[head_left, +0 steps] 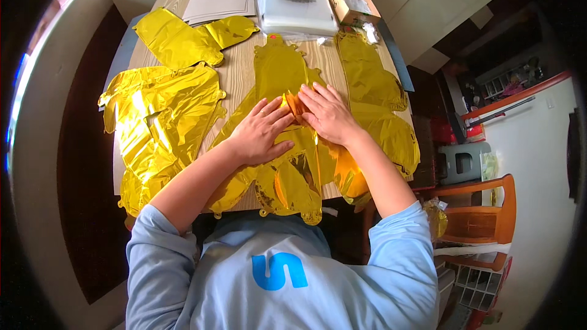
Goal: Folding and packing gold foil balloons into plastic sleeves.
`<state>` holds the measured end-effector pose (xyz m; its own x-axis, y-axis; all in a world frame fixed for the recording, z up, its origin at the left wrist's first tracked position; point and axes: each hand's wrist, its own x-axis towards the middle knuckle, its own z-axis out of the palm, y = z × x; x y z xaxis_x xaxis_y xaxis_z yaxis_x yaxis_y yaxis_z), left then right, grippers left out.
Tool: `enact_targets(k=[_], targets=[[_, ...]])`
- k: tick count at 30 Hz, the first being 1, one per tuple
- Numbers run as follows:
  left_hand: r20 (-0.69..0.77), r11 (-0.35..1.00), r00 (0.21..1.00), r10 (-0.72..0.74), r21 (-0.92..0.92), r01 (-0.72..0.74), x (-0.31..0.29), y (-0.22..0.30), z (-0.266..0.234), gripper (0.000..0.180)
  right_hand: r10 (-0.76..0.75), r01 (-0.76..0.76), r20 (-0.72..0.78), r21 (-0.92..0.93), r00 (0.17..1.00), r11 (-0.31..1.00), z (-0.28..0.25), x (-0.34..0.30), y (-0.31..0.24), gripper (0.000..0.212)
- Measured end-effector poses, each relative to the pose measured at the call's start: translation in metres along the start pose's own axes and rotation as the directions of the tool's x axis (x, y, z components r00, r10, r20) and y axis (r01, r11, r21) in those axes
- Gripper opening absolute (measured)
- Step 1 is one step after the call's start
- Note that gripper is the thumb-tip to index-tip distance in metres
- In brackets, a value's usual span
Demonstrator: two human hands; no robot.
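Note:
A gold foil balloon [278, 67], uninflated, lies on the wooden table in front of me, its lower lobes reaching over the near edge. My left hand [263, 132] rests on it with fingers stretched out and thumb apart. My right hand [330, 116] lies just to the right, palm down, fingers extended on the foil. Between the two hands the foil bunches into a raised, shiny orange-looking fold [296, 107]. Neither hand shows a grip on the foil. What lies under the palms is hidden.
More flat gold foil balloons lie at the left [162, 128], far left [180, 40] and right [376, 98]. Toward the back are a stack of clear plastic bags [298, 9], grey cardboard sheets [220, 5] and an open cardboard box [353, 5]. A wooden chair [474, 214] stands right of me.

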<state>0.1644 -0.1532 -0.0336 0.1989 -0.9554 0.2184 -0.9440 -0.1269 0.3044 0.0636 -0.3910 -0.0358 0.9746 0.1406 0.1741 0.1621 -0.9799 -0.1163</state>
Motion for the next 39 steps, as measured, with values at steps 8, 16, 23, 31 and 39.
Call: enact_targets(k=[8, 16, 23, 31, 39], targets=[[-0.135, 0.99, 0.982, -0.134, -0.057, 0.127, -0.024, -0.008, -0.006, 0.065, 0.076, -0.072, 0.224, -0.024, 0.972, 0.997, -0.004, 0.003, -0.004, 0.063], [-0.053, 0.959, 0.959, -0.279, 0.035, 0.281, -0.079, -0.01, -0.02, 0.071, 0.113, -0.114, 0.271, -0.01, 0.956, 0.993, -0.01, -0.002, 0.0, 0.067], [-0.058, 0.937, 0.941, -0.335, 0.087, 0.339, -0.09, -0.001, -0.018, 0.072, 0.14, -0.136, 0.294, -0.032, 0.945, 0.99, -0.017, -0.012, -0.003, 0.068], [-0.124, 0.916, 0.928, -0.35, 0.159, 0.367, -0.113, 0.006, -0.023, 0.071, 0.079, -0.079, 0.294, -0.011, 0.953, 0.997, -0.01, 0.0, -0.015, 0.068], [-0.028, 0.904, 0.92, -0.392, 0.173, 0.39, -0.1, 0.009, -0.041, 0.07, 0.074, -0.07, 0.276, -0.022, 0.958, 0.997, -0.009, -0.002, -0.02, 0.067]])
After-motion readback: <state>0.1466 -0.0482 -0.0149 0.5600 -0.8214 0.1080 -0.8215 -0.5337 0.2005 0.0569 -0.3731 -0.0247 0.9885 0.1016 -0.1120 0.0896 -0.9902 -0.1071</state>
